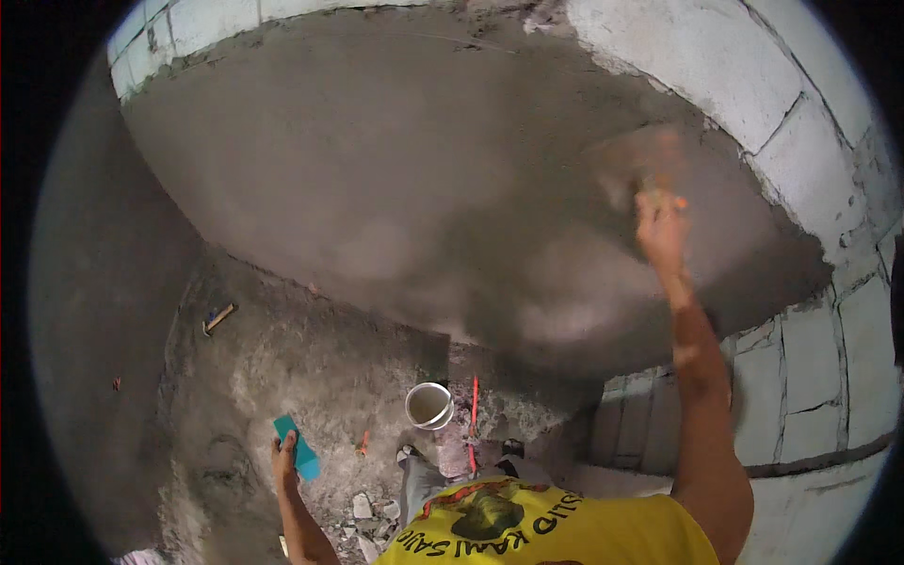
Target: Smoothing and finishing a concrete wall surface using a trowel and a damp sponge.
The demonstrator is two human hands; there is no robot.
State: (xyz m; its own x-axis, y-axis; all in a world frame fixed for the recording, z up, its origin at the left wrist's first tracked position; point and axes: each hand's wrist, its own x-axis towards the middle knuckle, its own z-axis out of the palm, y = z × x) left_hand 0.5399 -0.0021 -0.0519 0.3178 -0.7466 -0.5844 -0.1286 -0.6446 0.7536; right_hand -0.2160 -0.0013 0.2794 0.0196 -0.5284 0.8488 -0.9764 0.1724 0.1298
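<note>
A broad patch of grey plaster (377,169) covers most of the block wall in front of me. At the upper right my right hand (662,226) is closed round the handle of a plastering trowel (640,155); its flat blade, smeared by motion, lies over the plaster. Lower left, my left hand (283,458) hangs away from the wall with its fingers wrapped round a flat teal rectangular board (303,456). Whether that board has a handle is hidden by the hand and the angle.
Unplastered pale blocks (800,179) border the plaster at the right. Below, a white bucket (411,409) stands on the rough floor (273,367) beside a red-orange pipe or hose (475,414). A hammer (219,319) lies further left; rubble pieces (363,507) are near my legs.
</note>
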